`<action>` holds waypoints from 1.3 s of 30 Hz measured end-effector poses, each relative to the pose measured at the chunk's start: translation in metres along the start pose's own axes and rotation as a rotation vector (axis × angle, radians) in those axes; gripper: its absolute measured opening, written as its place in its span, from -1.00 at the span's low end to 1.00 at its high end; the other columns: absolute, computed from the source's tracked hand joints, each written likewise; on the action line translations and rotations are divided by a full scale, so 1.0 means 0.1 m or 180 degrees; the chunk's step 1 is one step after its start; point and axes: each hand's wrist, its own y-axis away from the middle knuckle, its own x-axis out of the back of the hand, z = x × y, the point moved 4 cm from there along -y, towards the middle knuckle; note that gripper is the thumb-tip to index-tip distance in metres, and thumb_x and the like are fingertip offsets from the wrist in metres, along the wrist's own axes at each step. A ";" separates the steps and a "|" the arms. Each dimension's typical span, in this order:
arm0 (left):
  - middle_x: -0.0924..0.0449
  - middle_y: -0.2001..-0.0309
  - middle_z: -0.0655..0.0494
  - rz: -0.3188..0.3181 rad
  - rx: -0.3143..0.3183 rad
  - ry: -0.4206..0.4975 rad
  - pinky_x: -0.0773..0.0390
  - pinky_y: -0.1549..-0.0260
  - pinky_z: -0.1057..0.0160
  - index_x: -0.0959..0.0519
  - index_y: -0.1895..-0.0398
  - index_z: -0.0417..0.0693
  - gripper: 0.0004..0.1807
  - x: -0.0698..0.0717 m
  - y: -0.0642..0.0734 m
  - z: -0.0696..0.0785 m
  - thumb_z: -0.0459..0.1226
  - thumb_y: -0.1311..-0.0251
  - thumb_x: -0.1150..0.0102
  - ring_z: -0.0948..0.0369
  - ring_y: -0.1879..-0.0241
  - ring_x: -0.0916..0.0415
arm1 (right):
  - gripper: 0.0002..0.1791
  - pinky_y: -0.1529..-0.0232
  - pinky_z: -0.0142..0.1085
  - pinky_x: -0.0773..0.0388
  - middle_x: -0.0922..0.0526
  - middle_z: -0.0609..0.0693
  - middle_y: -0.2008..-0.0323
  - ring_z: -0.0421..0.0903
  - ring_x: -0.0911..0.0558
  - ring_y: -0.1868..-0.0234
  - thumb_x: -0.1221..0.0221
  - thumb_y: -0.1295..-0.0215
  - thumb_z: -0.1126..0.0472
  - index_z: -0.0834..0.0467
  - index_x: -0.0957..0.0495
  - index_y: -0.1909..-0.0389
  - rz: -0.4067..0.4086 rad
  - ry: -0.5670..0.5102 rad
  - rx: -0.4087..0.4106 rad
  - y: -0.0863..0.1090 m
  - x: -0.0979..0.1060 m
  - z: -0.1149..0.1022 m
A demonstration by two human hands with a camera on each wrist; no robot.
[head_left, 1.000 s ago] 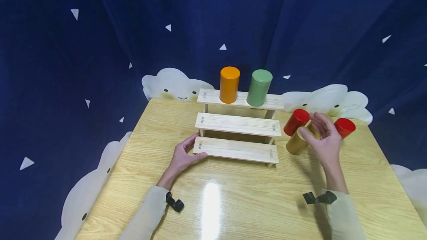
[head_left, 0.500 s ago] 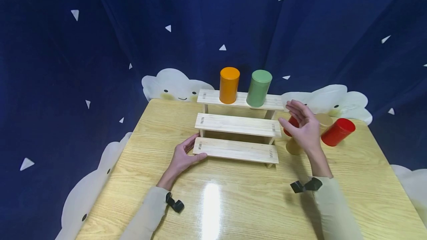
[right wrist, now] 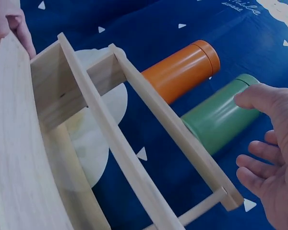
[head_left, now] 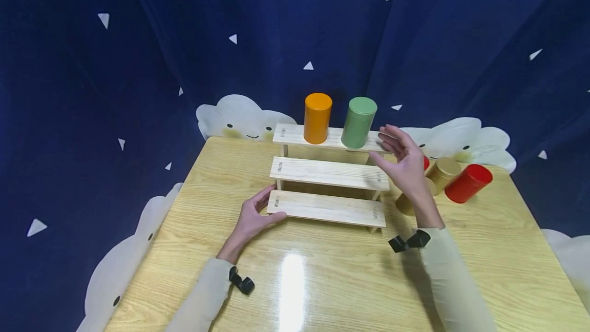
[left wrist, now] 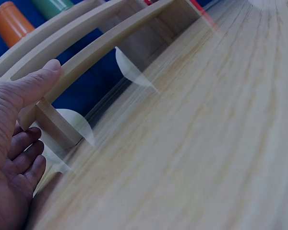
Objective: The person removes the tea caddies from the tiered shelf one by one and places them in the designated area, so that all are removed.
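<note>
A three-tier wooden shelf rack [head_left: 328, 172] stands on the table. My left hand [head_left: 251, 216] holds the left end of its lowest board, thumb at the front edge and fingers behind; in the left wrist view the thumb [left wrist: 38, 82] lies along that board. On the top board an orange canister [head_left: 317, 118] and a green canister [head_left: 359, 123] stand upright, side by side. My right hand [head_left: 405, 164] is just right of the green one, fingers and thumb spread apart, holding nothing. In the right wrist view its thumb overlaps the lid end of the green canister [right wrist: 221, 117].
Right of the rack are a red canister [head_left: 469, 183], a gold canister [head_left: 443, 172] and another gold one [head_left: 404, 205] partly behind my right wrist. A second red canister [head_left: 426, 163] is mostly hidden by that hand. A dark blue curtain [head_left: 295, 29] hangs behind the table.
My right hand has moved left and away from the red and gold canisters, over to the right end of the top board beside the green canister. The left hand stays put.
</note>
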 end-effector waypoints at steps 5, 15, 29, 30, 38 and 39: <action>-0.48 -0.44 -0.04 0.0002 0.0003 0.0002 -0.33 -0.49 0.04 -0.44 -0.50 -0.03 -0.10 0.00 0.01 0.00 -0.37 -0.03 -0.63 0.03 -0.44 -0.40 | -0.22 -0.30 -0.27 -0.59 -0.58 0.26 -0.30 0.20 -0.61 -0.28 -0.44 -0.15 0.52 0.30 -0.42 -0.42 -0.0138 0.0156 -0.0095 -0.07 -0.09 0.00; -0.50 -0.42 -0.04 -0.0009 -0.0033 -0.0029 -0.35 -0.48 0.05 -0.45 -0.50 -0.01 -0.11 0.01 0.00 -0.01 -0.36 -0.04 -0.63 0.04 -0.43 -0.42 | -0.17 -0.31 -0.19 -0.59 -0.54 0.22 -0.34 0.05 -0.61 -0.28 -0.47 -0.15 0.45 0.21 -0.40 -0.47 -0.0191 0.0097 -0.0164 -0.21 -0.20 0.03; -0.51 -0.42 -0.01 -0.0013 -0.0071 -0.0039 -0.38 -0.46 0.08 -0.45 -0.49 0.01 -0.10 0.01 -0.01 -0.01 -0.34 -0.03 -0.64 0.04 -0.42 -0.43 | -0.13 -0.39 -0.05 -0.52 -0.51 0.16 -0.37 0.08 -0.58 -0.24 -0.47 -0.22 0.34 0.17 -0.32 -0.53 -0.0219 0.0330 -0.0350 -0.35 -0.30 0.10; -0.51 -0.41 -0.01 -0.0013 -0.0073 -0.0042 -0.38 -0.46 0.08 -0.45 -0.50 0.01 -0.10 0.00 -0.01 -0.01 -0.34 -0.03 -0.64 0.05 -0.42 -0.44 | -0.13 -0.39 -0.03 -0.52 -0.51 0.17 -0.37 0.09 -0.58 -0.24 -0.47 -0.22 0.34 0.17 -0.31 -0.54 -0.0216 0.0332 -0.0365 -0.36 -0.31 0.10; -0.51 -0.41 -0.03 -0.0018 -0.0078 -0.0023 -0.38 -0.46 0.08 -0.45 -0.49 -0.03 -0.10 0.00 0.00 0.01 -0.35 -0.02 -0.64 0.03 -0.42 -0.44 | -0.15 -0.38 -0.09 -0.54 -0.52 0.18 -0.35 0.10 -0.58 -0.24 -0.46 -0.24 0.31 0.16 -0.32 -0.53 -0.0215 0.0400 -0.0383 -0.40 -0.36 0.06; -0.51 -0.42 -0.03 -0.0016 -0.0075 -0.0021 -0.38 -0.46 0.08 -0.45 -0.49 -0.04 -0.10 0.00 0.00 0.01 -0.35 -0.02 -0.64 0.03 -0.42 -0.44 | -0.15 -0.38 -0.09 -0.54 -0.52 0.20 -0.35 0.12 -0.58 -0.24 -0.45 -0.24 0.32 0.19 -0.31 -0.53 -0.0216 0.0396 -0.0370 -0.41 -0.36 0.06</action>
